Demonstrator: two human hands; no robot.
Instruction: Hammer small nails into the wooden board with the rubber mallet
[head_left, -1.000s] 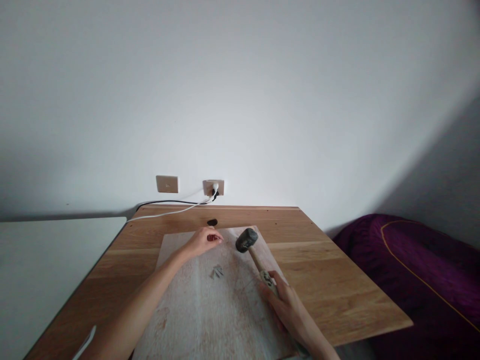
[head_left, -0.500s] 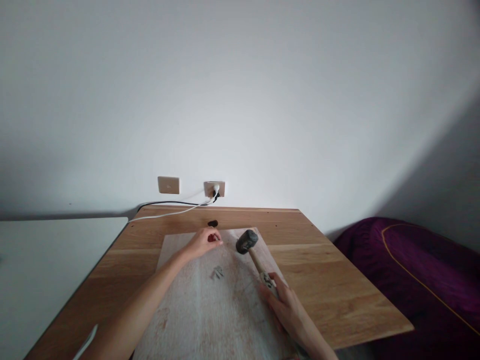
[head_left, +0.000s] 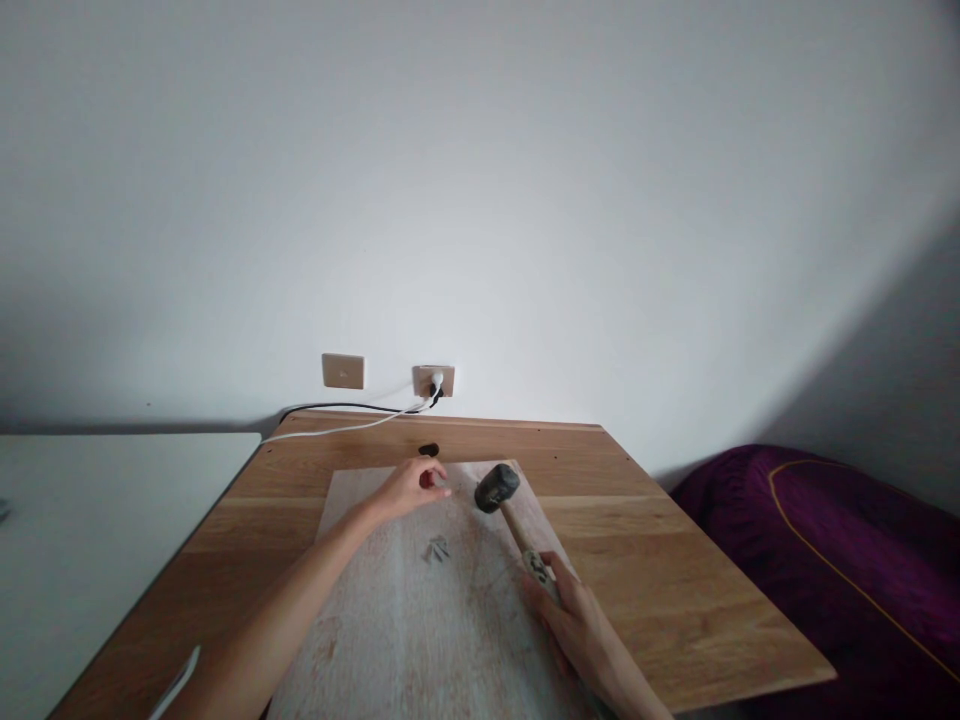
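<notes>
My right hand is wrapped round the wooden handle of a mallet with a thick black head. The head is over the far right part of a pale, worn wooden board. To its left, near the board's far edge, is my left hand, thumb and forefinger apart, with nothing visible between them. Several small grey nails lie in a loose pile on the board, nearer to me than the left hand. Whether anything stands in the wood by the left fingertips is too small to tell.
The board lies on a wooden table against a white wall. A socket with plugged-in cables is behind it. A round cable hole is near the back edge. White furniture stands left, a purple beanbag right.
The thumb and forefinger of my left hand have parted from a pinch. My right hand still holds the mallet in nearly the same place. The view has shifted slightly.
</notes>
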